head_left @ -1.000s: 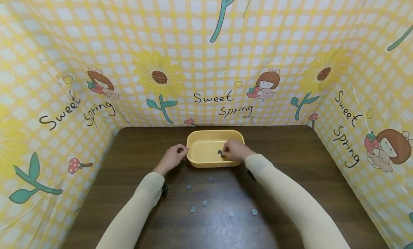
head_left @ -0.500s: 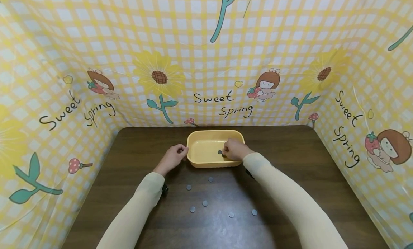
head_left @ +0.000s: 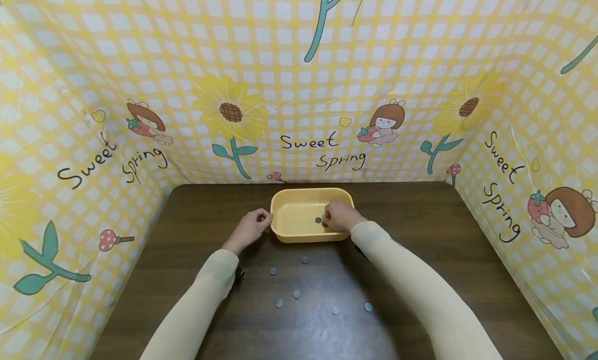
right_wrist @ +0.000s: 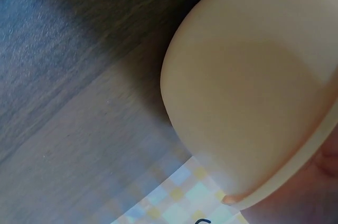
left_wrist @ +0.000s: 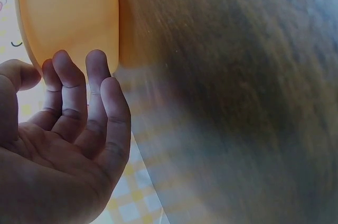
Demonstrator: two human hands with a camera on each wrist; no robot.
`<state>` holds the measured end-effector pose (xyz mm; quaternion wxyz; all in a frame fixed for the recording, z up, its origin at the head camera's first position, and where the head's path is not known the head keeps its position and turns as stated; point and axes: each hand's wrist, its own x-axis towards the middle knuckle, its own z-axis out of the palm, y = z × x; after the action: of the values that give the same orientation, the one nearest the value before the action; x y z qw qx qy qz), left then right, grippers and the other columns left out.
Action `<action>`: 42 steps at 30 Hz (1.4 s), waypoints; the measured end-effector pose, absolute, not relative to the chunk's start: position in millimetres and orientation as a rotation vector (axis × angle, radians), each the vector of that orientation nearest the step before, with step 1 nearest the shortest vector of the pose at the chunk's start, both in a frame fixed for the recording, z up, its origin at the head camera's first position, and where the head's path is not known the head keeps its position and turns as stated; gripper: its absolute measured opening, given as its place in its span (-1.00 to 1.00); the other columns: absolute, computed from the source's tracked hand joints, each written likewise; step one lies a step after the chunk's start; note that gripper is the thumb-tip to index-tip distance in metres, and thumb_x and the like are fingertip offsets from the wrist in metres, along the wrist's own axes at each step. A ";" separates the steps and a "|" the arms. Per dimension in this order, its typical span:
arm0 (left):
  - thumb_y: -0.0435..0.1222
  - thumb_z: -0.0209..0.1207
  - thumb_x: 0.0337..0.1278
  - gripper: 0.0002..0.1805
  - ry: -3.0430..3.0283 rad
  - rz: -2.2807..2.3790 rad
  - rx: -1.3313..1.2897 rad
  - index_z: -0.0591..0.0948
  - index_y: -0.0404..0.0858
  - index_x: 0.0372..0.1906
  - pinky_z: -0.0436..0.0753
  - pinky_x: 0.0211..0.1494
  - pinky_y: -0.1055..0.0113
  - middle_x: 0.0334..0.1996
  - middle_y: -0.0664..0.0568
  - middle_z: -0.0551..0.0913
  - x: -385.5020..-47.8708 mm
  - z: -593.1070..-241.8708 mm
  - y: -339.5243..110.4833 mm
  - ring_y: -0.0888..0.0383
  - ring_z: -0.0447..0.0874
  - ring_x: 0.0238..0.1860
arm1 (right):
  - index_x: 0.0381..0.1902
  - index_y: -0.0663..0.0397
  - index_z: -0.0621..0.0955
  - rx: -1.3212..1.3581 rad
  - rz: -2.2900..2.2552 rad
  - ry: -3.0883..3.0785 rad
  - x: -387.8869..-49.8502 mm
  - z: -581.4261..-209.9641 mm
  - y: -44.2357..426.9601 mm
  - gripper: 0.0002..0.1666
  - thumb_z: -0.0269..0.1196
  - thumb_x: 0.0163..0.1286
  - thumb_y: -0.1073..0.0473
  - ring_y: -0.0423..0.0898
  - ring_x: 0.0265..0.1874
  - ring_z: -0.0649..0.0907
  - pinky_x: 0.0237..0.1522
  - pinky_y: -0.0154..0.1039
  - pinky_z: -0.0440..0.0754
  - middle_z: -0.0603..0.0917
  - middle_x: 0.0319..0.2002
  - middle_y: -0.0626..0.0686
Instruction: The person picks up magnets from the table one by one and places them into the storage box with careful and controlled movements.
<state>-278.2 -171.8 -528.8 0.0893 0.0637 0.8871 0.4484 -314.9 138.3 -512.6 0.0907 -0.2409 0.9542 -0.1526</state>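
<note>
In the head view a yellow plastic basin (head_left: 299, 235) stands near the back of the table. My left hand (head_left: 249, 227) is at its left end, thumb and fingertips at the rim. The left wrist view shows this left hand (left_wrist: 79, 129) with its thumb by the rim and fingers against the outer wall. Inside the basin's right half, my right hand (head_left: 342, 217) has curled fingers pointing down at a dark, coin-like disc (head_left: 324, 224), partly covered. Another dark disc (head_left: 318, 220) lies on the basin floor beside it. The right wrist view shows mostly the basin's outer wall (right_wrist: 237, 86).
Several small grey discs lie scattered on the brown table (head_left: 233, 323) in front of the basin, among them a near disc (head_left: 335, 310) and a right-hand disc (head_left: 368, 307). A yellow checked cloth (head_left: 299, 90) encloses the table's back and sides.
My right hand has shifted very slightly at the same spot, and its forearm has moved a little left. The left hand, basin and loose discs stay put.
</note>
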 end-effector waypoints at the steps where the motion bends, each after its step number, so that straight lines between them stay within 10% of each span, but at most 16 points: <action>1: -0.07 0.08 0.70 -0.66 2.637 1.334 0.192 0.65 -0.25 -0.14 0.51 -0.26 0.23 -0.33 -0.08 0.70 -278.5 -529.4 -171.9 0.07 0.54 -0.39 | -0.64 -0.04 0.51 -0.719 -0.446 2.843 -314.3 -512.3 138.3 -0.58 0.30 0.46 0.31 -0.18 -0.58 0.44 -0.44 -0.30 0.39 0.48 -0.63 -0.11; 32: -0.05 0.07 0.70 -0.64 2.638 1.344 0.184 0.65 -0.26 -0.12 0.54 -0.20 0.24 -0.29 -0.13 0.71 -277.6 -528.9 -170.9 -0.05 0.63 -0.28 | -0.29 0.07 0.68 -0.678 -0.633 2.825 -313.2 -514.9 145.4 -0.85 0.33 0.56 0.20 -0.09 -0.32 0.62 -0.18 -0.12 0.64 0.71 -0.25 0.04; 42: -0.05 0.06 0.71 -0.64 2.625 1.351 0.191 0.64 -0.25 -0.12 0.51 -0.21 0.22 -0.30 -0.11 0.70 -277.7 -528.8 -170.7 0.02 0.58 -0.32 | 0.11 0.13 0.69 -0.748 -0.747 2.860 -295.2 -502.2 159.9 -0.73 0.32 0.59 0.11 0.07 0.08 0.70 0.19 0.08 0.64 0.73 0.09 0.12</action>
<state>-277.7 -170.7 -528.8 0.0913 0.0641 0.8835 0.4549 -295.2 159.9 -502.2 0.0461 -0.2451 0.9369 -0.2449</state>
